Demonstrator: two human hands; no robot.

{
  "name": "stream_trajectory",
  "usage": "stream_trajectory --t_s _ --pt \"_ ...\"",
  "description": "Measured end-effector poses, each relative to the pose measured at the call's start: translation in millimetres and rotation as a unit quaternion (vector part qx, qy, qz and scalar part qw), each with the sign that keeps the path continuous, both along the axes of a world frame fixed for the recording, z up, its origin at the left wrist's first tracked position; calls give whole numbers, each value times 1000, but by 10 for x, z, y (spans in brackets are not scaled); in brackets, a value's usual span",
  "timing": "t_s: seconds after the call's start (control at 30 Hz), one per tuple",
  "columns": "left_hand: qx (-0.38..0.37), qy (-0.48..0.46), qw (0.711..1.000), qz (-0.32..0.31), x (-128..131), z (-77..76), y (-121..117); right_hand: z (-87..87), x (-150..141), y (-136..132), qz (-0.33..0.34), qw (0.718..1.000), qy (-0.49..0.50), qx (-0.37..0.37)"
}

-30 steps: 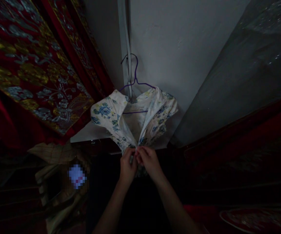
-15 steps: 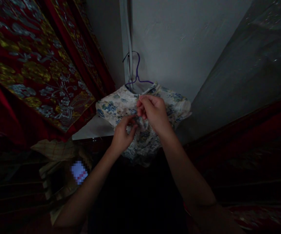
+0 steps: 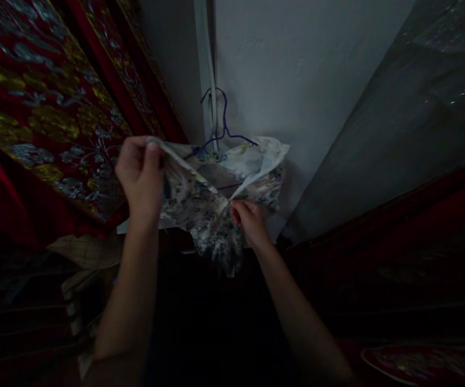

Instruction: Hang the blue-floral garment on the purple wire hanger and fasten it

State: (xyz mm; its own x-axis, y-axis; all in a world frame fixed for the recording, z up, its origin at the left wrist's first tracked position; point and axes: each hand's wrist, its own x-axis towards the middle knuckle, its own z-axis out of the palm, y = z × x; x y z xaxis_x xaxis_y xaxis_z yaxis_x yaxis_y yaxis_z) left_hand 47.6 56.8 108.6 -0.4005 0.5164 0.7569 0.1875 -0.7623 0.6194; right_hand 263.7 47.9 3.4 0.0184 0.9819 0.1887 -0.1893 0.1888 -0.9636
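A white top point(image 3: 200, 215) with a blue floral print hangs on a thin purple hanger point(image 3: 225, 115). Its front is parted in a V, and part of the hanger's lower bar shows inside. My left hand point(image 3: 139, 169) is closed on the upper left edge of the opening, holding it out to the left. At the bottom of the V, my right hand point(image 3: 248, 217) pinches the top where the two edges meet. Whether a zip pull or only cloth is between those fingertips, I cannot tell.
A pale strap point(image 3: 212, 64) runs down the grey wall point(image 3: 289, 64) to the hanger's hook. Red cloth with gold and silver embroidery point(image 3: 47, 107) hangs at the left. Clear plastic sheeting point(image 3: 409, 123) covers the right side. A wooden chair point(image 3: 71, 301) stands at lower left in dim light.
The neckline was closed with both hands near its front. My left hand has drawn the left edge up and left, opening the front; my right hand has moved down to the bottom of the opening.
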Motion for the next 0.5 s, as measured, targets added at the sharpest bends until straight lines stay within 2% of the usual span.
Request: stream_trajectory --t_s 0.03,0.07,0.13,0.17,0.23,0.33,0.4,0.43,0.5 --pt "-16 -103 994 -34 -200 -95 45 -94 -33 -75 6 999 27 -19" --pt "-45 -204 975 -79 -380 -219 73 -166 -75 -161 14 998 47 -31" --pt "-99 -253 957 -104 -614 -544 64 -263 -173 -346 30 996 70 -50" --pt "-124 -270 949 -105 -651 -738 25 -296 -222 -437 40 995 75 -58" --pt "-174 -313 928 -104 -573 -1156 -99 -354 -296 -601 52 993 77 -73" --pt "-198 -352 910 -93 -216 -1708 -308 -441 -320 -782 83 991 56 -94" --pt "-208 -351 908 -92 44 -1906 -414 -490 -285 -842 119 987 16 -102" --pt "-212 -345 909 -96 156 -1938 -457 -510 -260 -851 136 985 -8 -104" --pt "-212 -331 913 -114 337 -1877 -539 -542 -206 -827 127 986 -36 -101"
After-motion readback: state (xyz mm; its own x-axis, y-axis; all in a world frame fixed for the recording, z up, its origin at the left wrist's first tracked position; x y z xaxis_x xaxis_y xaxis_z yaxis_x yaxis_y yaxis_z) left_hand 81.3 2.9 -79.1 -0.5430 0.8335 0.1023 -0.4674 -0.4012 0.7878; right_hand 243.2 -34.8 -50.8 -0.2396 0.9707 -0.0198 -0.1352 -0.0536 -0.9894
